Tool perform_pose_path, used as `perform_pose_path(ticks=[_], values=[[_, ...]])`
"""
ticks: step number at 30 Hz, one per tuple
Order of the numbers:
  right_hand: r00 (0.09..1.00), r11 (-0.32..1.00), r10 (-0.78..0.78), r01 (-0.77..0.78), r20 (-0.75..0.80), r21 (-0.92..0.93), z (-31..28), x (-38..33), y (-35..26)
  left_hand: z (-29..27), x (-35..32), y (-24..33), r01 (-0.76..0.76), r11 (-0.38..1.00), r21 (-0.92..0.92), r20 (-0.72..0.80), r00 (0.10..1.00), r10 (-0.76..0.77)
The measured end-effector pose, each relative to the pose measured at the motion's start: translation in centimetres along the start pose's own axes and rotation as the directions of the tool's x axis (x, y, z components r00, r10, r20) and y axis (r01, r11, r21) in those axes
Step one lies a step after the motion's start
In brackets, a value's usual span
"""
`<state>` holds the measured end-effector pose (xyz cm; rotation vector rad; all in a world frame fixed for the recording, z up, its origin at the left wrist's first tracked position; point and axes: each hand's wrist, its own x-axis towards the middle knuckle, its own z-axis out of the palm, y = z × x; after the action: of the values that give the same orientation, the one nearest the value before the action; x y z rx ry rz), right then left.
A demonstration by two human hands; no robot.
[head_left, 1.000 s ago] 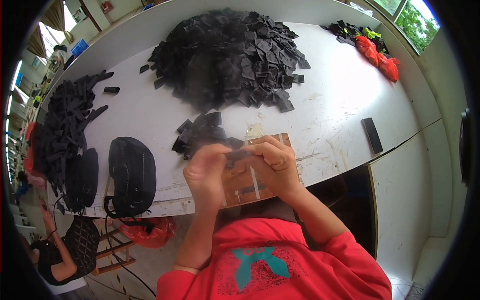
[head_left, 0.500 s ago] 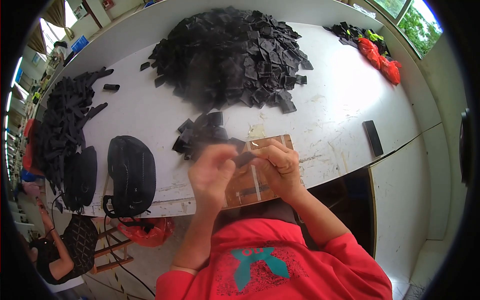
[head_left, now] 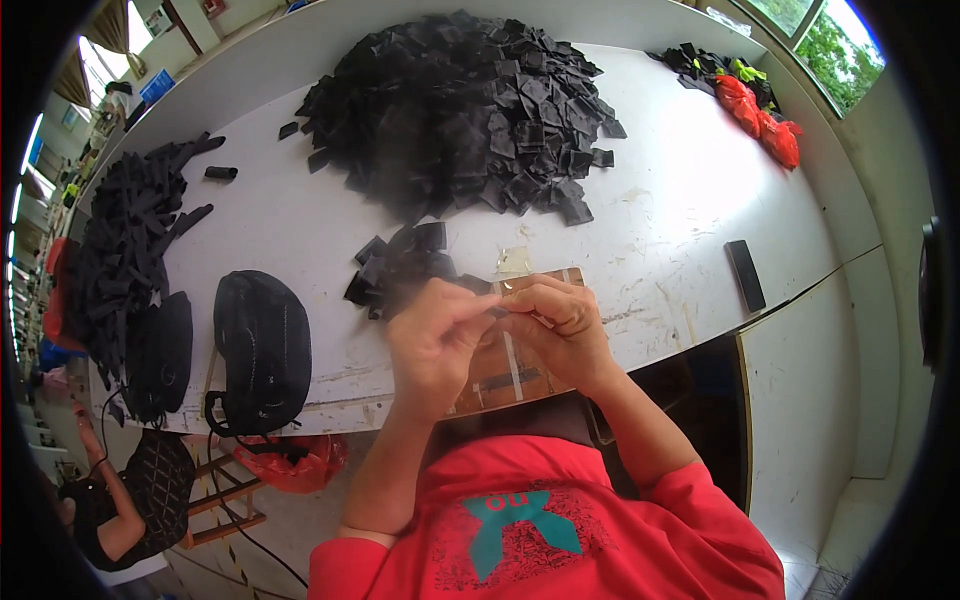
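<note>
My left hand (head_left: pixel 436 335) and my right hand (head_left: pixel 560 328) meet fingertip to fingertip over a brown board (head_left: pixel 515 385) at the table's front edge. Both are closed in a pinch on a small black fabric piece (head_left: pixel 497 312), most of which the fingers hide. Just beyond my left hand lies a small heap of black fabric pieces (head_left: pixel 400 262). Pale tape strips cross the board, and a yellowish patch (head_left: pixel 513 261) is on the table at its far edge.
A large mound of black fabric pieces (head_left: pixel 540 120) fills the back middle. At left are black strips (head_left: pixel 125 225) and a black pouch (head_left: pixel 262 345). A dark block (head_left: pixel 745 276) lies right, red plastic bags (head_left: pixel 760 120) far right. Another person (head_left: pixel 120 500) sits at lower left.
My left hand has come in to the right and its fingers have closed against my right fingertips. The black piece, plainly seen before, is now mostly covered.
</note>
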<state>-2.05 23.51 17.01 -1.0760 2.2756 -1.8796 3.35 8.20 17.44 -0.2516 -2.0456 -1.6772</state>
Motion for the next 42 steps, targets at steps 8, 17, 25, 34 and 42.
perform_pose_path(ticks=[8, 17, 25, 34, 42], values=[[0.997, 0.969, -0.073, 0.07, -0.003, -0.236, -0.9, 0.6, -1.1, 0.6, 0.1, -0.8, -0.002, 1.0, -0.014, -0.005, 1.0, 0.002], [0.979, 0.97, -0.149, 0.116, -0.141, -0.216, 1.5, -0.1, 0.2, 0.3, 0.1, -1.0, -0.021, 1.0, 0.01, -0.02, 1.0, 0.022], [0.948, 0.935, 0.205, -0.116, -0.245, 0.337, -0.7, -1.1, -2.5, 1.6, -2.4, -0.2, 0.058, 0.925, -0.376, -0.274, 0.947, -0.17], [0.775, 0.269, 0.609, -0.403, 0.17, 0.875, 1.6, -5.4, -2.2, 4.3, -5.3, 1.6, 0.107, 0.98, -0.167, -0.235, 0.961, -0.145], [0.947, 0.982, -0.062, 0.002, -0.314, -0.188, 0.9, -6.5, -2.3, 3.4, -5.9, 1.3, 0.356, 0.932, 0.066, -0.146, 0.928, -0.344]])
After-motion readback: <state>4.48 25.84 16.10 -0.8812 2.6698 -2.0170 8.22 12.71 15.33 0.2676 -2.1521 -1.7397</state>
